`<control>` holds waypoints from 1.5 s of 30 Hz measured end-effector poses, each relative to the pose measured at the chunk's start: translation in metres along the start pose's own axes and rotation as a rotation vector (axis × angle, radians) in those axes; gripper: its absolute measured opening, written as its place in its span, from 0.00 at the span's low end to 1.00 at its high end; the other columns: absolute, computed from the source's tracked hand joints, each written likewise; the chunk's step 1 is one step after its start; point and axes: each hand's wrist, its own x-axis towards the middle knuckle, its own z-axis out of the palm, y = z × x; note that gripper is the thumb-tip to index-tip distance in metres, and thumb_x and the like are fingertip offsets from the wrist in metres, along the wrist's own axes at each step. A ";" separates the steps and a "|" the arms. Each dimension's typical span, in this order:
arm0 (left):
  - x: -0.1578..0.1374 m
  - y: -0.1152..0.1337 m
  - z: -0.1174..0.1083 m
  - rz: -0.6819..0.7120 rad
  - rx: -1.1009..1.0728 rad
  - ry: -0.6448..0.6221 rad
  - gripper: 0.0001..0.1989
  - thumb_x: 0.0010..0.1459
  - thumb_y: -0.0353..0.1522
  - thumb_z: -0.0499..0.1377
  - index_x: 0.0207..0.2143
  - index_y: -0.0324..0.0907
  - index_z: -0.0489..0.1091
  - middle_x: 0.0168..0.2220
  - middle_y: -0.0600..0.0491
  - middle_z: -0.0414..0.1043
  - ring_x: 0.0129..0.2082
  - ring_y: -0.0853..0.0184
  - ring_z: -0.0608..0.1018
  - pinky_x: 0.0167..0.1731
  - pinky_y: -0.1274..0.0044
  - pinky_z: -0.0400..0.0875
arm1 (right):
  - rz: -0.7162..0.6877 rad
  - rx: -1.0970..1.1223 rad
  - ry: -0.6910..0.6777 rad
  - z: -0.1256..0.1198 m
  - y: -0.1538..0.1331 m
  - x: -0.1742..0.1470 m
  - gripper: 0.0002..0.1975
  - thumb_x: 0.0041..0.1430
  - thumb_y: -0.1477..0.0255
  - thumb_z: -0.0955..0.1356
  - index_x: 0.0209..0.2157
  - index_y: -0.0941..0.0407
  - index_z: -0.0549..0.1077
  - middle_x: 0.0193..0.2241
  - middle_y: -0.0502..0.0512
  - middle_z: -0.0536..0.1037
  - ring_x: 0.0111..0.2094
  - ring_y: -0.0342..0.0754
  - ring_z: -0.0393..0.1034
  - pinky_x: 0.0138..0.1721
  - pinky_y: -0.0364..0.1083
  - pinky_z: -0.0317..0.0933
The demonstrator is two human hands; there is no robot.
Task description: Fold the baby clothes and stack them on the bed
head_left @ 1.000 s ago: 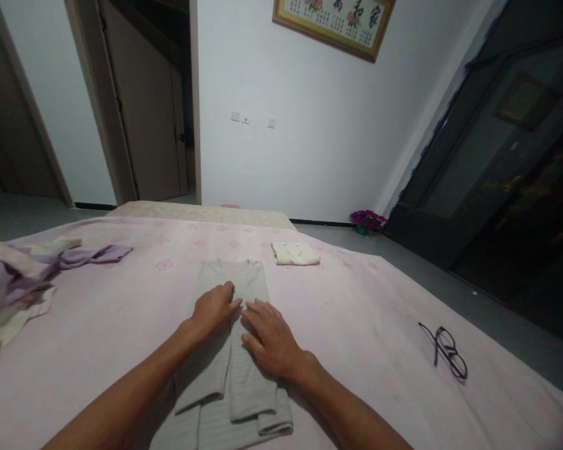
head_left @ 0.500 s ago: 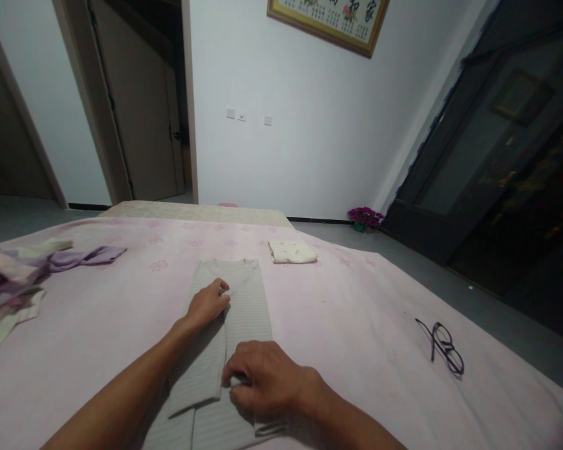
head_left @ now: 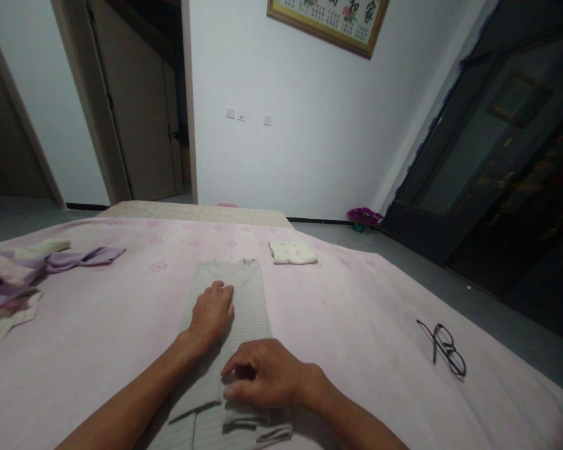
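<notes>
A pale grey ribbed long-sleeved top (head_left: 246, 312) lies lengthwise in front of me, its sides and sleeves folded inward and its neckline at the far end. My left hand (head_left: 213, 312) rests palm down on its upper part, fingers loosely stretched out. Over the lower right of the top is my right hand (head_left: 267, 374), curved, with a gap between thumb and forefinger. It touches the cloth beside a folded sleeve (head_left: 274, 432), whose layers show below the hand. Its other fingers are mostly hidden.
Beyond the top lies a folded cream cloth (head_left: 293, 252) on the pink flowered bedspread (head_left: 356, 312). Black-rimmed glasses (head_left: 445, 350) are at the right. A heap of lilac and cream clothes (head_left: 23, 275) is at the left. Purple flowers (head_left: 363, 217) stand by the wall.
My left hand has slid slightly right and flattened onto the top. My right hand has barely moved; its thumb has shifted left, and more of the folded sleeve shows beneath it.
</notes>
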 end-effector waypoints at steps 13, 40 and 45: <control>-0.056 0.028 0.009 0.424 0.088 -0.206 0.33 0.63 0.46 0.53 0.67 0.44 0.57 0.69 0.39 0.51 0.69 0.49 0.53 0.66 0.53 0.49 | 0.291 -0.353 0.239 -0.048 0.128 0.101 0.32 0.70 0.61 0.56 0.69 0.64 0.50 0.70 0.66 0.45 0.71 0.54 0.37 0.68 0.57 0.38; -0.131 0.007 -0.022 1.037 -0.326 -0.226 0.30 0.68 0.42 0.50 0.70 0.51 0.47 0.66 0.46 0.60 0.66 0.57 0.63 0.64 0.63 0.61 | 0.150 -0.394 0.051 0.006 0.050 0.067 0.33 0.70 0.59 0.57 0.69 0.61 0.50 0.70 0.65 0.44 0.71 0.56 0.36 0.68 0.59 0.35; -0.126 -0.060 -0.028 0.700 -0.238 0.082 0.28 0.69 0.36 0.49 0.69 0.58 0.49 0.65 0.53 0.63 0.64 0.61 0.66 0.62 0.64 0.65 | 0.125 -0.363 0.019 0.012 0.035 0.039 0.35 0.69 0.54 0.57 0.70 0.58 0.49 0.70 0.63 0.45 0.71 0.58 0.35 0.68 0.60 0.36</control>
